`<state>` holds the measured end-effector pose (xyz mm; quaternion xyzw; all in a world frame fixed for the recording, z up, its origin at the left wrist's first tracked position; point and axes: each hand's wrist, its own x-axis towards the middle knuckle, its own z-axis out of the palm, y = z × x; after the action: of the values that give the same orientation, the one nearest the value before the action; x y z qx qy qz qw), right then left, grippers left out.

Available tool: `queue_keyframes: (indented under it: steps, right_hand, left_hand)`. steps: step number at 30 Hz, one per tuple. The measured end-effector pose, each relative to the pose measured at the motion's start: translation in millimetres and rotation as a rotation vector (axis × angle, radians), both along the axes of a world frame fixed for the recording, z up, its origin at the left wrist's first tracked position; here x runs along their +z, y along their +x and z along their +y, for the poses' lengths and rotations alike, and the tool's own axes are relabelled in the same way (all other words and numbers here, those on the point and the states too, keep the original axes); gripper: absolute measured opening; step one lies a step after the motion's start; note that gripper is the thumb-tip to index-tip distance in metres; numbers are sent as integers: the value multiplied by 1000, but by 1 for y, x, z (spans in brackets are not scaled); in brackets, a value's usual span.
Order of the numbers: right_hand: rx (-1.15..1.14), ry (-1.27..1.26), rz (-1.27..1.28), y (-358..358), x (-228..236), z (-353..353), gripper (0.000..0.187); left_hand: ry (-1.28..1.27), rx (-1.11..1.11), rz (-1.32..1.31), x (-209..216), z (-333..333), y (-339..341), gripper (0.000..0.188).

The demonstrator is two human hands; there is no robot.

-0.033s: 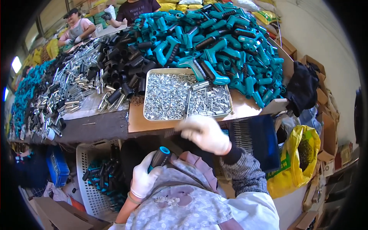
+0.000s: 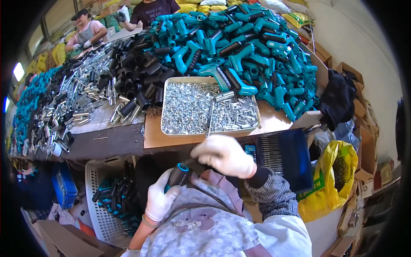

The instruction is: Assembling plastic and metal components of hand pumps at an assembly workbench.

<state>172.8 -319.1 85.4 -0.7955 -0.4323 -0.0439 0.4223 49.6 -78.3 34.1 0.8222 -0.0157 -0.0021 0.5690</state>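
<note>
The job looks partly done: black and blue-green pieces (image 2: 114, 195) lie in the white basket (image 2: 99, 214), perhaps finished. The big pile of blue-green handles (image 2: 244, 55) and the tray (image 2: 163, 107) of shiny bits on the tabletop (image 2: 150, 136) seem left to use. The left hand (image 2: 159, 199) is wrapped around a black tube (image 2: 177, 176) over the lap, its ringed end tipped up. The right arm reaches in from the lower right. The right hand (image 2: 226, 156) is blurry, fingers curled near the tube; whether it holds anything, one cannot tell.
</note>
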Motion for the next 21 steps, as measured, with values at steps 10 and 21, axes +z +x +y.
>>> queue_keyframes:
  steps: [10, 21]
  right_hand:
    - [83, -42, -3, -18, 10, 36, 18]
    - [77, -134, 175, -33, 2, 73, 5]
  left_hand:
    - [-49, -72, 7, 17, 31, -2, 57]
    - [308, -129, -299, -7, 55, -17, 62]
